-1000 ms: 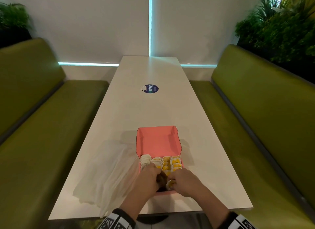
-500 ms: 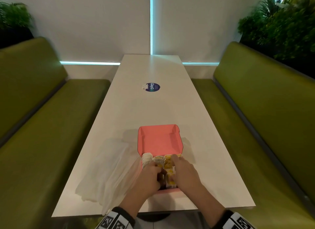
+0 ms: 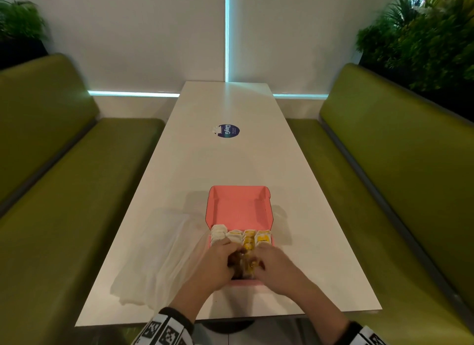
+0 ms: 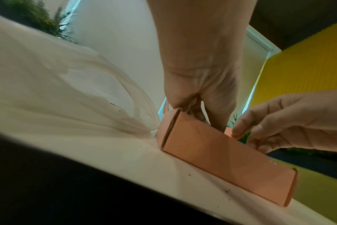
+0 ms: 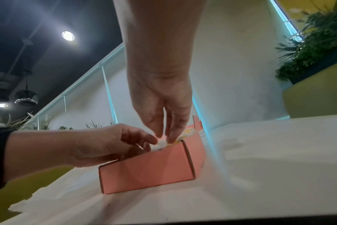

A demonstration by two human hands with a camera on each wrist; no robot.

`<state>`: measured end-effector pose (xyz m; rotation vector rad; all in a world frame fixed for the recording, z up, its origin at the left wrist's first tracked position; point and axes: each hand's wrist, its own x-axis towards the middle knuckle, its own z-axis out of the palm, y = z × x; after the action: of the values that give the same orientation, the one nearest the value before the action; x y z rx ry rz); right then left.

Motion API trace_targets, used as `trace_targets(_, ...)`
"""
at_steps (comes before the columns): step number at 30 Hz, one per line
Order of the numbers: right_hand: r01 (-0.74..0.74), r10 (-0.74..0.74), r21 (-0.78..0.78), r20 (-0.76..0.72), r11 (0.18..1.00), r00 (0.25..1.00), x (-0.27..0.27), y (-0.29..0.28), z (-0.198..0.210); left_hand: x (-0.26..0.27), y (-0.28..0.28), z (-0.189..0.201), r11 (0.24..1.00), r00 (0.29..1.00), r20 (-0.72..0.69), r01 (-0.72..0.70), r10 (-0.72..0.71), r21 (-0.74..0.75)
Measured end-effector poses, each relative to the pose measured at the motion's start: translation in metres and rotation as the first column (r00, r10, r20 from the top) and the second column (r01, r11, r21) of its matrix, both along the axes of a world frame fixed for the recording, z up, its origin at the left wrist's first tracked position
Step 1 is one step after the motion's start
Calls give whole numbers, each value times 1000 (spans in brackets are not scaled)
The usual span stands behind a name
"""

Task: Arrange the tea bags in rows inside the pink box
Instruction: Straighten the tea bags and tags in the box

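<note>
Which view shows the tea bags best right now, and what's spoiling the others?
Head view is sharpest: tea bags show in rows in the pink box, though both hands cover the near end. Left wrist view: only the box's outer wall, dark lower left, blurred plastic bag. Right wrist view: ceiling lamp flare, bent fisheye lines, fingers hiding the bags.

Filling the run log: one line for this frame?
both hands in box | right hand pinching tea bag | left hand touching it | rows partly filled
</note>
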<state>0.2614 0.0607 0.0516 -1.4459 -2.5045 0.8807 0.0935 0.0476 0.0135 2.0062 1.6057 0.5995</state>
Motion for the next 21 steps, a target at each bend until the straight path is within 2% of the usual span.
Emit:
trace_targets(3,181,-168,153,-91,972,982,9,7,3,-8,-4,7,971,966,169,-213,193,110)
trace_targets(5,140,-137,180,-29,974,990,13,7,1,-14,-7,11,954,945,212,-276,247,115)
trace_targets(8,-56,13,192,218,980,976,8,2,-5,-17,-12,16,990,986,87,-142,140,18)
trace_targets(11,-128,54,189,351,974,935,-6,-1,-9,-11,-14,14,997,998,4,-68,68,-42)
trace_targets(14,-126,57,182,343,975,937,-11,3,-8,-9,-15,10,991,991,60,-115,120,-69)
trace_targets(18,15,-43,197,138,980,989,6,3,4,-20,-21,9,983,974,163,-171,160,62)
trace_targets(20,-6,-18,143,166,990,986,17,-3,4,-24,-27,12,989,979,157,-140,131,46)
trace_targets(21,-26,2,111,213,994,977,21,-6,0,-25,-29,12,995,990,102,-101,99,7)
